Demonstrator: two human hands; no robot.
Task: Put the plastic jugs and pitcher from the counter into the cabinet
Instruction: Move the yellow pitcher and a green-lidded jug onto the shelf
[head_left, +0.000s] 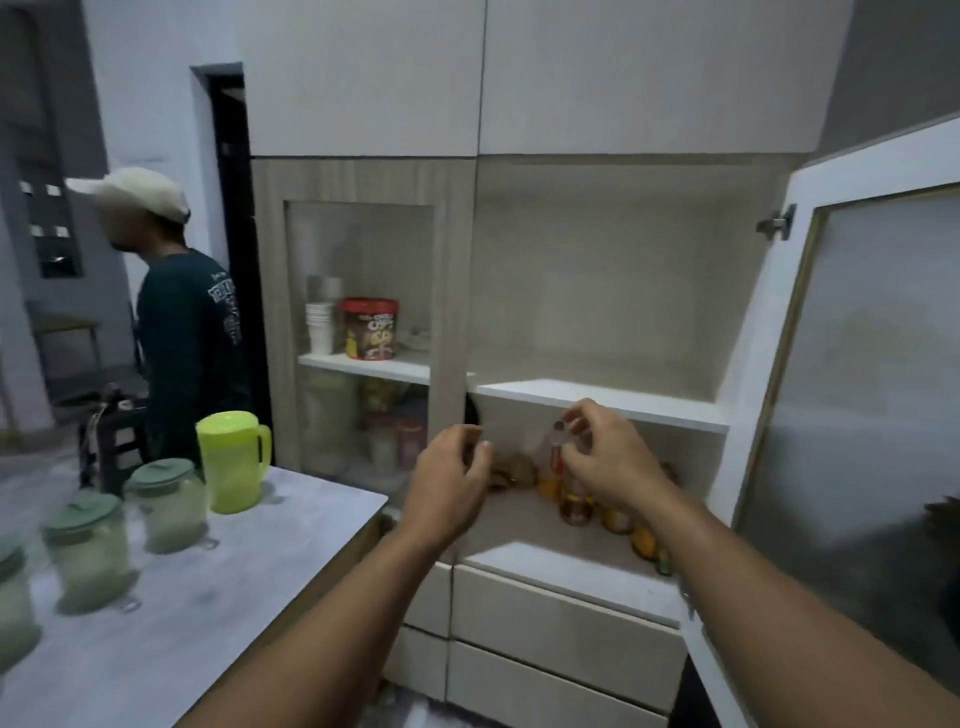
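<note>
A lime-green plastic pitcher (234, 462) stands at the far end of the grey counter (234, 597). Three frosted jugs with green lids stand in a row to its left: one (169, 504), a second (88, 551) and a third (13, 603) at the frame's edge. The cabinet's right compartment is open, and its upper white shelf (602, 402) is bare. My left hand (452, 483) hovers before the cabinet with fingers curled and nothing in it. My right hand (602, 457) is pinched around the neck of a tall bottle (558, 447) on the lower shelf; whether it touches the bottle is unclear.
The glass door (857, 364) is swung open at the right. Jars and bottles (618, 514) crowd the lower shelf. Behind the shut left glass door are cups (319, 327) and a red tub (370, 328). A person in a cap (187, 338) stands behind the counter. Drawers (566, 613) lie below.
</note>
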